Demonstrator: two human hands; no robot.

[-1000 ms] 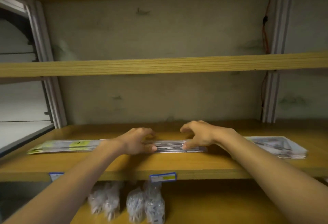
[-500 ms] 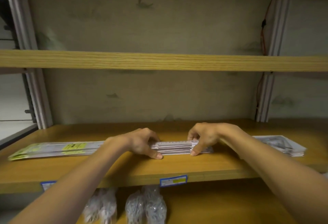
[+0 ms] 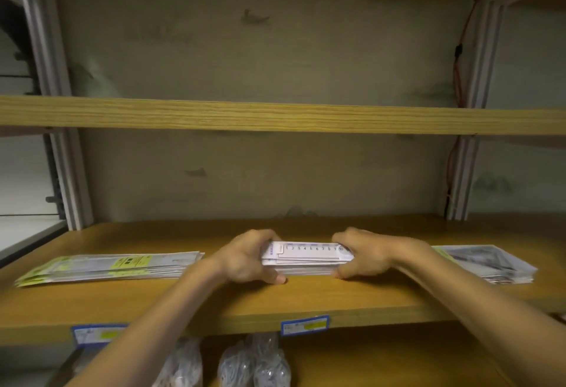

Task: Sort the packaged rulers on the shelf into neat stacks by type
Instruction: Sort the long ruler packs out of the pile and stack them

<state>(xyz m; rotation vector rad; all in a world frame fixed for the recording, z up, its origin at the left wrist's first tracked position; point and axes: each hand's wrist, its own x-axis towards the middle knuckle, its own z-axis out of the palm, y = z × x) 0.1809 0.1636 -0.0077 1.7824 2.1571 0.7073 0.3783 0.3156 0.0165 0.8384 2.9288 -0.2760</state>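
Rulers (image 3: 306, 259) in their packets sit mid-shelf (image 3: 306, 301), gripped endwise between the left hand (image 3: 249, 259) and right hand (image 3: 363, 256), and if that squeeze slackens the slick sleeves could fan out or slide off the front edge.

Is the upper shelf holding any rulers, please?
No, the upper shelf shows no rulers; every ruler stack lies on the lower shelf.

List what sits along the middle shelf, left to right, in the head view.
Green-labelled ruler stack → left hand → white ruler stack held between both hands → right hand → grey-printed packet stack.
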